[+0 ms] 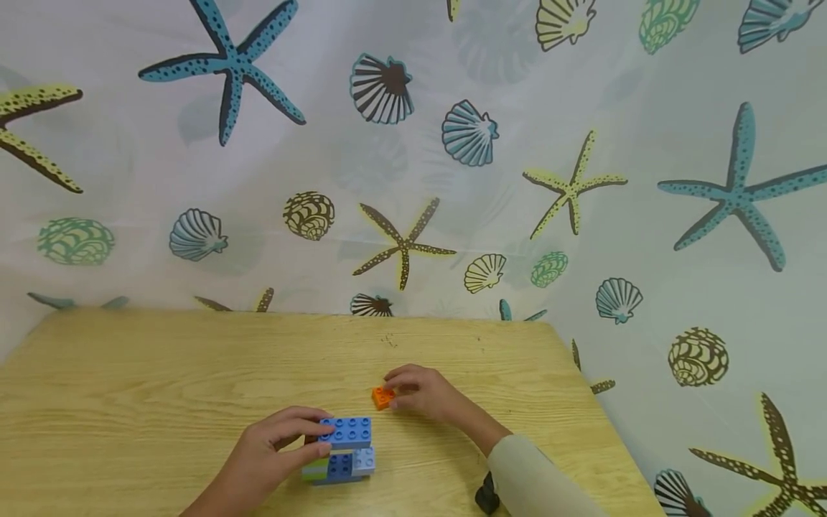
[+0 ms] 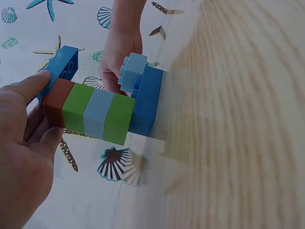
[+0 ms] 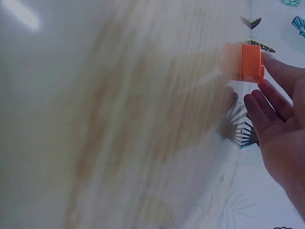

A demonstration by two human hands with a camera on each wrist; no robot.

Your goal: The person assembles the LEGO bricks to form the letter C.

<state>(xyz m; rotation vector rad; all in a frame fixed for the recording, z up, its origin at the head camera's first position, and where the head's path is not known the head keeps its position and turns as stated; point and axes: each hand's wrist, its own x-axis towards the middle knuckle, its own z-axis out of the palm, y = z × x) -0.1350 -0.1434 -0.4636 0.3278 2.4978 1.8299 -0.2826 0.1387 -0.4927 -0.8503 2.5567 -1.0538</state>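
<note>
My left hand [image 1: 274, 445] grips the upper end of a toy brick structure [image 2: 99, 112], thumb against the long blue top brick [image 1: 349, 432] and fingers behind the brown brick [image 2: 57, 101]. Below the brown one, green and light blue bricks stack down to a dark blue base [image 2: 147, 102]. A light blue brick [image 1: 364, 460] sits on the base's right end, under the overhanging top brick. Farther back, a small orange brick [image 1: 381, 398] stands studs up on the table. My right hand [image 1: 423, 393] is around its right side, fingers loosely bent, fingertips right at its edge [image 3: 251, 63].
The wood-grain table [image 1: 161, 373] reaches back to a hanging cloth [image 1: 413, 165] printed with shells and starfish. More of this cloth runs along the table's right side. A dark object [image 1: 487, 495] shows beside the right sleeve [image 1: 536, 477].
</note>
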